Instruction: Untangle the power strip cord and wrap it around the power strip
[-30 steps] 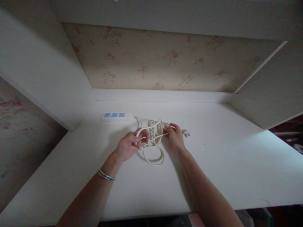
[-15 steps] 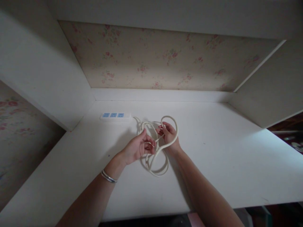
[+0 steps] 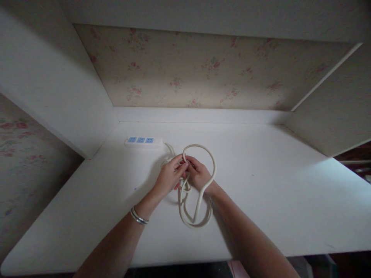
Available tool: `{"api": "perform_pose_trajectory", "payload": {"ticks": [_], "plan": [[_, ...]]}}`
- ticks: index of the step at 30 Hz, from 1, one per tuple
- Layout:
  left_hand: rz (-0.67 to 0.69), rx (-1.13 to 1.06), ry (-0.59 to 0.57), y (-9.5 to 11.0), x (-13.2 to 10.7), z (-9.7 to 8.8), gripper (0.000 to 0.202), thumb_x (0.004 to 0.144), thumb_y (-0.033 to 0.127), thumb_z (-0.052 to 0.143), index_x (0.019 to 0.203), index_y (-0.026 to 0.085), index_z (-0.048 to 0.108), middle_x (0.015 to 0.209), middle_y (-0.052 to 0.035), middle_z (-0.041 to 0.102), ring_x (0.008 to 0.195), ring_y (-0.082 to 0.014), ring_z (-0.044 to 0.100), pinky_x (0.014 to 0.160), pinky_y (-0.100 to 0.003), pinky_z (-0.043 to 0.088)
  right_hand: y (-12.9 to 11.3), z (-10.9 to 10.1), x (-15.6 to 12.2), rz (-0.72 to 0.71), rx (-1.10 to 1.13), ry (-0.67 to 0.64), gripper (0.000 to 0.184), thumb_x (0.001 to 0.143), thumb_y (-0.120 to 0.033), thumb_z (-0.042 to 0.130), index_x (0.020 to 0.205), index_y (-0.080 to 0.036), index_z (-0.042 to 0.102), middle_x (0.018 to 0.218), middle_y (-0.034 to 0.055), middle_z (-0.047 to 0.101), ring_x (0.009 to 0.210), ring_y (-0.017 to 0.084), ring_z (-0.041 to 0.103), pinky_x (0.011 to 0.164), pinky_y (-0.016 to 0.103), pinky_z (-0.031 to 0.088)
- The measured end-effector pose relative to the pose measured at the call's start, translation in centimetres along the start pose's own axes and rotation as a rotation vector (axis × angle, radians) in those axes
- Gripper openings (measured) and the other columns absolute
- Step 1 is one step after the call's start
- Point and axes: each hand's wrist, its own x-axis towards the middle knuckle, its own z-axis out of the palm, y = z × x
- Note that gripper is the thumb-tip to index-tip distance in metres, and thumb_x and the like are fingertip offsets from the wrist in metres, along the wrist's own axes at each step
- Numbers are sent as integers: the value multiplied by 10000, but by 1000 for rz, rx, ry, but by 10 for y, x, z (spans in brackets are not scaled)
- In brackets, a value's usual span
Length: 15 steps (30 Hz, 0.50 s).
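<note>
A white power strip [image 3: 143, 141] with blue sockets lies at the back left of the white tabletop [image 3: 261, 185]. Its cream cord [image 3: 213, 164] runs from the strip into loops between my hands. My left hand [image 3: 169, 177], a silver bangle at the wrist, is closed and pinches the cord. My right hand [image 3: 198, 174] is closed on the same cord, fingertips meeting the left hand's. One loop arcs over and around my right hand; longer loops hang down toward me on the table.
The tabletop sits in an alcove with white side panels [image 3: 58, 96] left and right and floral wallpaper [image 3: 188, 73] behind. A low white ledge [image 3: 199, 116] runs along the back. The table's front edge is close to my body.
Both hands have drawn together until their fingertips meet. The spread tangle of cord is now gathered into narrower, longer loops, with one loop swung over my right hand.
</note>
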Motion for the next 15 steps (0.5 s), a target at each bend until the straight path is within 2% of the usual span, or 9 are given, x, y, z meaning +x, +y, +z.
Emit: {"api": "perform_pose_trajectory", "payload": {"ticks": [2, 4, 7, 11, 15], "plan": [[17, 40, 49, -2, 1, -1, 424, 851, 478, 522, 1194, 228, 536, 653, 37, 575, 288, -56, 441, 241, -153, 305, 1, -1, 0, -24, -86, -19, 364, 910, -396, 458, 1216, -232, 567, 849, 35, 670, 783, 167, 632, 759, 328, 498], [49, 55, 82, -3, 2, -2, 374, 855, 485, 515, 1108, 214, 557, 662, 39, 574, 295, -50, 437, 247, -150, 308, 1, -1, 0, -44, -136, -21, 339, 906, -382, 467, 1189, -245, 593, 957, 50, 675, 863, 181, 629, 812, 350, 485], [121, 7, 133, -4, 4, -3, 311, 862, 473, 516, 1001, 197, 542, 685, 36, 577, 333, -41, 453, 291, -144, 332, 2, -1, 1, -2, -24, -27, 315, 872, -405, 520, 1120, -243, 630, 1036, 57, 670, 947, 199, 622, 853, 367, 478], [160, -51, 244, -7, 7, -4, 267, 870, 454, 514, 944, 197, 507, 698, 42, 560, 368, -46, 482, 329, -148, 349, -1, -2, 1, 163, 337, -2, 407, 795, -475, 608, 1117, -226, 593, 885, 46, 685, 744, 184, 653, 678, 333, 518], [206, -149, 354, -6, 10, -9, 245, 869, 440, 531, 927, 205, 496, 682, 63, 534, 382, -42, 472, 350, -150, 367, -3, -9, 3, 272, 442, 159, 438, 714, -449, 680, 1063, -201, 589, 729, 29, 664, 613, 170, 625, 557, 291, 490]]}}
